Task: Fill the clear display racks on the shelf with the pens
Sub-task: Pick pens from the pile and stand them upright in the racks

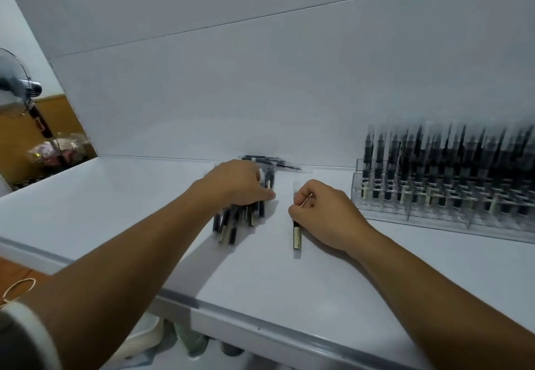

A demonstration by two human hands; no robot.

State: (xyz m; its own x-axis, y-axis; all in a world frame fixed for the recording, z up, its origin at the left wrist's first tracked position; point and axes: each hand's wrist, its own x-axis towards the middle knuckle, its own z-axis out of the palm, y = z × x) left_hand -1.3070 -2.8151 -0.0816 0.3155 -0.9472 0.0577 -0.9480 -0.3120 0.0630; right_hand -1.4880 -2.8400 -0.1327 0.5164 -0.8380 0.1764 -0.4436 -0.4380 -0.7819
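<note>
A clear display rack (359, 184) stands at the right of the white shelf (260, 277), packed with several upright black pens (451, 167). A bundle of black pens (231, 225) lies at the shelf's middle, and my left hand (234, 181) grips it from above. To its right my right hand (324, 210) pinches a single black pen (296, 235) that lies on the shelf, pointing away from me. A few more loose pens (269, 161) lie by the back wall, behind my left hand.
The white back wall (260, 94) rises right behind the shelf. Beyond the shelf's left end I see a fan (17, 86) and packaged goods (55, 147). The shelf's front edge (260, 329) runs diagonally below my forearms.
</note>
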